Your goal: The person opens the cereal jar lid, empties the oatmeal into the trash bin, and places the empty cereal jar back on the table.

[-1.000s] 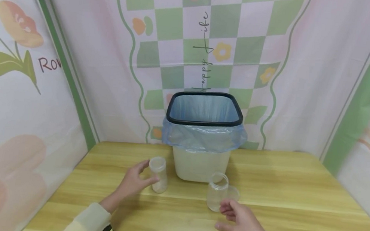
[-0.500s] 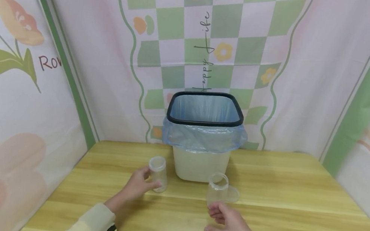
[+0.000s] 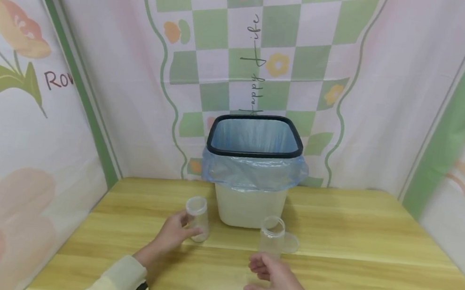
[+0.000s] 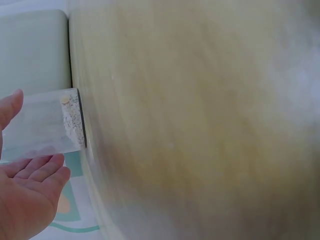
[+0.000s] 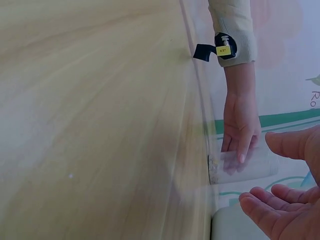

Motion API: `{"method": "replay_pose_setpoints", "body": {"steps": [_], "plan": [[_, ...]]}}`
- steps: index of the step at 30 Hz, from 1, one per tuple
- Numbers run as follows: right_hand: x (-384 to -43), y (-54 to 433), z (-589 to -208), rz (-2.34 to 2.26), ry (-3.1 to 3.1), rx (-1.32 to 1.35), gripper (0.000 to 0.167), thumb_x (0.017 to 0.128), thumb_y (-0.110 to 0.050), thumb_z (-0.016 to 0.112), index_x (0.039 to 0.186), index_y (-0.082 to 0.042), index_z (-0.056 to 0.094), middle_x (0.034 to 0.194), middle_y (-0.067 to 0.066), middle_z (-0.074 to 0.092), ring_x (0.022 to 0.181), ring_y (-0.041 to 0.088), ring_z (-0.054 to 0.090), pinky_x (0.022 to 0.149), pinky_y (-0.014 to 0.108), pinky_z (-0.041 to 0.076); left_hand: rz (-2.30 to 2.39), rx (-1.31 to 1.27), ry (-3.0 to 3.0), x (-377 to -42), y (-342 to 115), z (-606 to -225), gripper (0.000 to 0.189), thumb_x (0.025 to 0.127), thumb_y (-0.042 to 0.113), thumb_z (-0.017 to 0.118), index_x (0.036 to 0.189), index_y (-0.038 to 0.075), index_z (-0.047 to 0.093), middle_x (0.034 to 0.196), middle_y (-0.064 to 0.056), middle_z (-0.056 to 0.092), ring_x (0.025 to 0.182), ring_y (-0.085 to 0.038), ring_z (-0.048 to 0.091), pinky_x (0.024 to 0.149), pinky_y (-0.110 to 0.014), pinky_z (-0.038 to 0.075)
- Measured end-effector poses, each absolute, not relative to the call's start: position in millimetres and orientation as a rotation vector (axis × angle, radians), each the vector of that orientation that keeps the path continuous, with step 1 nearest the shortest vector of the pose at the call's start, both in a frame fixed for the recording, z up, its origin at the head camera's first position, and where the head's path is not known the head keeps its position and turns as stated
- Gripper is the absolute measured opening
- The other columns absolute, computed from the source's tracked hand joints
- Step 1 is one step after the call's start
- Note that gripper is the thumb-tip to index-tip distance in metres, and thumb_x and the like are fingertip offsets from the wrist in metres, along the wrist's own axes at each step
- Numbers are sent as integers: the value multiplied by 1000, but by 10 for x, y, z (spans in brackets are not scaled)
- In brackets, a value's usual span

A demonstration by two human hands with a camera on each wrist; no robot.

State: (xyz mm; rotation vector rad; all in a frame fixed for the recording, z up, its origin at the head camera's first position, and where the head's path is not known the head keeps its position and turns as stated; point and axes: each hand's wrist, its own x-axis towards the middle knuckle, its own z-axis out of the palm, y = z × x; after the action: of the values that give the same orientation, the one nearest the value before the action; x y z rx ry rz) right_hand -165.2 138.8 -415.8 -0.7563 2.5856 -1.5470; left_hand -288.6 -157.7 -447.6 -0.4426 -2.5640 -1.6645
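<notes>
A clear plastic jar stands upright on the left, its top whitish. My left hand holds it from the left, thumb in front and fingers behind. Small whitish flaky bits lie at the bottom of the jar in the left wrist view. To the right stands a second clear jar, with an open mouth, partly hidden by my right hand. That hand is held in front of it, thumb and fingers apart, gripping nothing. A clear round lid lies flat beside the second jar.
Behind the jars stands a pale bin with a black rim and a blue bag liner folded over it. The wooden table reaches to patterned curtains at the back and sides.
My left thumb has closed in onto the left jar, which stays in place. My right hand has shifted left and slightly toward me, from the second jar's right side to in front of it.
</notes>
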Motion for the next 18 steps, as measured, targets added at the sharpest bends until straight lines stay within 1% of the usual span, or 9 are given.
{"method": "replay_pose_setpoints", "body": {"steps": [5, 10, 18], "plan": [[-1644, 1348, -4118, -1552, 2559, -748, 56, 81, -20, 78, 123, 7, 53, 116, 13, 60, 105, 34, 58, 89, 36, 51, -1670, -449, -2561, -2883, -1579, -4471, 56, 82, 15, 79, 128, -6, 55, 127, -26, 57, 121, -41, 52, 103, -55, 37], [-1645, 1334, -4079, -1566, 2553, -723, 55, 81, -19, 79, 122, 6, 53, 116, 13, 61, 106, 35, 58, 90, 38, 51, -1641, -459, -2560, -2856, -1596, -4440, 58, 81, 16, 80, 128, -6, 55, 127, -26, 58, 120, -42, 53, 101, -53, 40], [-1653, 1336, -4037, -1636, 2574, -665, 53, 80, -25, 79, 121, 0, 56, 115, 8, 61, 108, 34, 58, 93, 30, 50, -1575, -480, -2573, -2774, -1626, -4400, 59, 78, 19, 82, 124, -6, 57, 124, -25, 59, 120, -41, 53, 100, -50, 42]]}}
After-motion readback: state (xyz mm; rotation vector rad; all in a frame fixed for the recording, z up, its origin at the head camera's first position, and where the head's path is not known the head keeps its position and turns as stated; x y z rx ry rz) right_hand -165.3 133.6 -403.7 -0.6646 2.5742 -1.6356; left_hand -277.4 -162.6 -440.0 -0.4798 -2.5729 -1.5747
